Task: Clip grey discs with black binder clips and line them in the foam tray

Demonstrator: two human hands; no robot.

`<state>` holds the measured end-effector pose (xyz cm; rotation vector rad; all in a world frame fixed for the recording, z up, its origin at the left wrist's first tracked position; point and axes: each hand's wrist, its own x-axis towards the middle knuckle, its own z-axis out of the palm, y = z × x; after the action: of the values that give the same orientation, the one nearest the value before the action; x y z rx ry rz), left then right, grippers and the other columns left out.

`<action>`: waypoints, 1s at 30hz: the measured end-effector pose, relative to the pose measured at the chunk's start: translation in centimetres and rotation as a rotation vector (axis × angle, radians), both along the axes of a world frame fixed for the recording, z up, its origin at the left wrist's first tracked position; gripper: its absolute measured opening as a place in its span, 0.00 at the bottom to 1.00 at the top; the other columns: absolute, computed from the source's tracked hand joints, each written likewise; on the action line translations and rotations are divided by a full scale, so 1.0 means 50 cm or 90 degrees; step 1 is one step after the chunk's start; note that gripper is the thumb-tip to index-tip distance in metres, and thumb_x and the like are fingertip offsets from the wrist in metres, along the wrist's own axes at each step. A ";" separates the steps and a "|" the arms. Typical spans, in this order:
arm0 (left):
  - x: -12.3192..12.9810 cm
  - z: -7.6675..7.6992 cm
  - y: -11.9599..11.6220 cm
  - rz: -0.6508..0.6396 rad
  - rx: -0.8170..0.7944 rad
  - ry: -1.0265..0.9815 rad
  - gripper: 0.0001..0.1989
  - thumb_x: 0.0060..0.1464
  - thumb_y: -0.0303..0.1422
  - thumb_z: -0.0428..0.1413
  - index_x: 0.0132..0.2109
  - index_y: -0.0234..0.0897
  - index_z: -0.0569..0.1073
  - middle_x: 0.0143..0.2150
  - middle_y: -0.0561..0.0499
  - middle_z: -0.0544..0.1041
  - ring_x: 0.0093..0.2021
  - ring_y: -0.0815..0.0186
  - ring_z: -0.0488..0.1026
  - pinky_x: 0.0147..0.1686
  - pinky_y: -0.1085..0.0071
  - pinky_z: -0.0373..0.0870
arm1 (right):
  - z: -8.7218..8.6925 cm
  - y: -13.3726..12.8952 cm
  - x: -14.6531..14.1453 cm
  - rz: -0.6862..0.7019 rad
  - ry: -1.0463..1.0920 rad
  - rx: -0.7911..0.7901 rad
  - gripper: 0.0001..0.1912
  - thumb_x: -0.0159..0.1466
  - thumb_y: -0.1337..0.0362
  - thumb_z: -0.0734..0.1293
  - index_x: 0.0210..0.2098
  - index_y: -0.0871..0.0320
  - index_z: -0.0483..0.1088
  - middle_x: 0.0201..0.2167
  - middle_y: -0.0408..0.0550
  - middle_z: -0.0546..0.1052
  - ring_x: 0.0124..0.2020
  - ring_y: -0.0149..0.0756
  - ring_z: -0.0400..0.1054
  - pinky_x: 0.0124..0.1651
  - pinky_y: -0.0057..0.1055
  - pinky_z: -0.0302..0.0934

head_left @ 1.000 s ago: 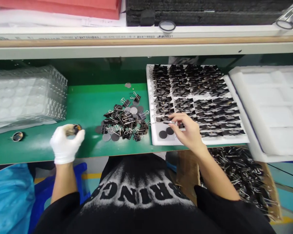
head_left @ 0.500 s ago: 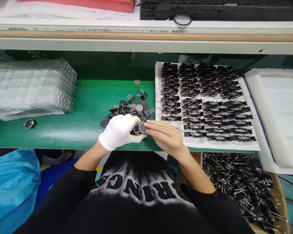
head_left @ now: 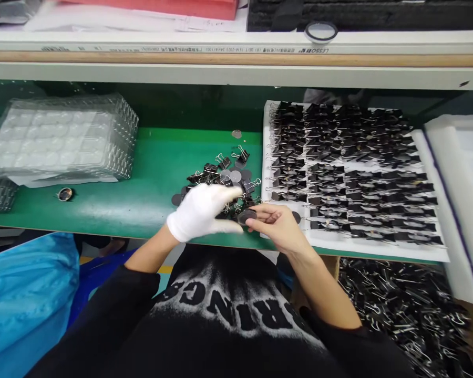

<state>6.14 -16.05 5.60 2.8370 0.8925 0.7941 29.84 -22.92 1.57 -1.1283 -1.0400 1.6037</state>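
Note:
My left hand [head_left: 202, 211], in a white glove, is over the front of the green table [head_left: 153, 210]. Its thumb and fingers are spread wide, with nothing between them. Just to its right, my bare right hand [head_left: 279, 226] pinches a dark round piece [head_left: 247, 216] between thumb and fingers. Behind both hands lies a loose pile of black binder clips [head_left: 211, 168] and grey discs [head_left: 235, 176], partly covered by the glove.
A white tray [head_left: 382, 245] with rows of clips stands right of the pile, beside a white foam tray [head_left: 463, 152]. Clear plastic trays [head_left: 63, 139] are stacked at left, near a small round part [head_left: 65, 194]. A box of clips [head_left: 405, 310] sits below right.
My left hand has opened and let go of the round part. My right hand now holds a dark round piece, slightly lower and further right. The whole view has shifted.

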 end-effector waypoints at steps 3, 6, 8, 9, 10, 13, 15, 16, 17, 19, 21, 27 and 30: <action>-0.063 0.011 0.084 0.246 -0.122 0.044 0.23 0.71 0.50 0.52 0.56 0.38 0.80 0.44 0.45 0.84 0.43 0.59 0.80 0.46 0.62 0.73 | 0.006 0.009 0.004 -0.059 0.048 -0.028 0.21 0.53 0.51 0.86 0.39 0.55 0.83 0.34 0.50 0.87 0.32 0.36 0.80 0.38 0.32 0.75; -0.110 0.011 0.177 0.286 -0.248 0.259 0.22 0.65 0.52 0.57 0.52 0.41 0.83 0.46 0.46 0.84 0.43 0.57 0.79 0.43 0.64 0.71 | 0.013 0.016 -0.003 -0.053 0.073 -0.032 0.22 0.53 0.50 0.86 0.40 0.54 0.82 0.36 0.49 0.87 0.35 0.37 0.81 0.43 0.35 0.75; -0.125 0.003 0.217 0.234 -0.308 0.352 0.21 0.64 0.52 0.56 0.49 0.43 0.83 0.45 0.47 0.84 0.43 0.56 0.79 0.42 0.65 0.70 | 0.016 0.018 -0.009 -0.036 0.076 -0.031 0.23 0.53 0.50 0.85 0.41 0.54 0.81 0.37 0.48 0.87 0.35 0.37 0.80 0.45 0.36 0.75; -0.129 -0.002 0.228 0.217 -0.320 0.371 0.20 0.65 0.51 0.55 0.48 0.43 0.83 0.44 0.47 0.84 0.43 0.56 0.79 0.42 0.65 0.70 | 0.016 0.019 -0.012 -0.032 0.077 -0.029 0.23 0.54 0.50 0.85 0.41 0.54 0.81 0.37 0.48 0.87 0.35 0.37 0.80 0.45 0.36 0.75; -0.133 -0.007 0.233 0.210 -0.321 0.377 0.21 0.66 0.50 0.53 0.47 0.42 0.83 0.43 0.47 0.84 0.43 0.55 0.80 0.42 0.64 0.70 | 0.017 0.019 -0.013 -0.032 0.078 -0.029 0.23 0.54 0.50 0.85 0.42 0.54 0.81 0.36 0.47 0.86 0.35 0.36 0.79 0.45 0.35 0.74; -0.141 -0.018 0.226 0.214 -0.302 0.334 0.21 0.68 0.46 0.49 0.51 0.39 0.80 0.45 0.44 0.85 0.43 0.54 0.80 0.44 0.62 0.72 | 0.016 0.022 -0.014 -0.042 0.087 -0.031 0.22 0.54 0.50 0.85 0.41 0.54 0.81 0.35 0.45 0.85 0.34 0.33 0.77 0.42 0.32 0.73; -0.145 -0.017 0.215 0.214 -0.303 0.263 0.18 0.67 0.44 0.50 0.53 0.39 0.77 0.48 0.43 0.85 0.46 0.55 0.81 0.47 0.61 0.73 | 0.017 0.025 -0.013 -0.049 0.097 -0.032 0.22 0.54 0.49 0.85 0.40 0.54 0.82 0.34 0.45 0.84 0.33 0.32 0.76 0.41 0.30 0.72; -0.145 -0.014 0.210 0.216 -0.308 0.228 0.17 0.66 0.43 0.52 0.52 0.39 0.77 0.50 0.44 0.85 0.46 0.55 0.81 0.49 0.62 0.74 | 0.018 0.027 -0.013 -0.053 0.101 -0.033 0.22 0.54 0.49 0.85 0.40 0.54 0.82 0.34 0.45 0.84 0.33 0.32 0.75 0.40 0.30 0.71; -0.144 -0.009 0.205 0.226 -0.314 0.204 0.15 0.65 0.42 0.53 0.51 0.40 0.77 0.50 0.45 0.85 0.47 0.56 0.81 0.49 0.62 0.74 | 0.019 0.029 -0.014 -0.056 0.104 -0.034 0.22 0.54 0.49 0.85 0.39 0.54 0.82 0.33 0.45 0.83 0.33 0.32 0.75 0.40 0.29 0.71; -0.138 0.006 0.198 0.274 -0.323 0.209 0.12 0.64 0.40 0.55 0.47 0.40 0.79 0.47 0.46 0.85 0.46 0.55 0.81 0.49 0.62 0.75 | 0.022 0.033 -0.017 -0.056 0.104 -0.036 0.22 0.54 0.49 0.85 0.39 0.54 0.82 0.32 0.44 0.83 0.34 0.33 0.75 0.39 0.30 0.72; -0.131 0.023 0.187 0.344 -0.306 0.263 0.11 0.64 0.37 0.56 0.45 0.38 0.80 0.46 0.43 0.85 0.47 0.52 0.81 0.49 0.60 0.75 | 0.024 0.034 -0.022 -0.048 0.103 -0.034 0.22 0.54 0.48 0.85 0.39 0.54 0.82 0.33 0.45 0.83 0.34 0.33 0.75 0.40 0.31 0.72; -0.106 0.055 0.129 0.492 -0.145 0.238 0.18 0.69 0.33 0.49 0.53 0.36 0.82 0.52 0.38 0.81 0.52 0.50 0.79 0.53 0.57 0.74 | 0.031 0.033 -0.049 -0.007 0.106 0.021 0.18 0.58 0.51 0.83 0.44 0.51 0.84 0.47 0.49 0.85 0.38 0.34 0.76 0.41 0.32 0.74; -0.097 0.048 0.115 0.452 -0.165 0.249 0.18 0.68 0.30 0.48 0.53 0.39 0.83 0.54 0.38 0.79 0.52 0.50 0.78 0.52 0.55 0.73 | 0.036 0.037 -0.068 0.022 0.092 0.042 0.19 0.60 0.52 0.82 0.47 0.51 0.84 0.51 0.50 0.85 0.40 0.35 0.77 0.43 0.33 0.74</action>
<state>1.30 -10.31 8.00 2.4613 1.9455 0.1088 26.45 -21.09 3.39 -0.9412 -1.0134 1.6405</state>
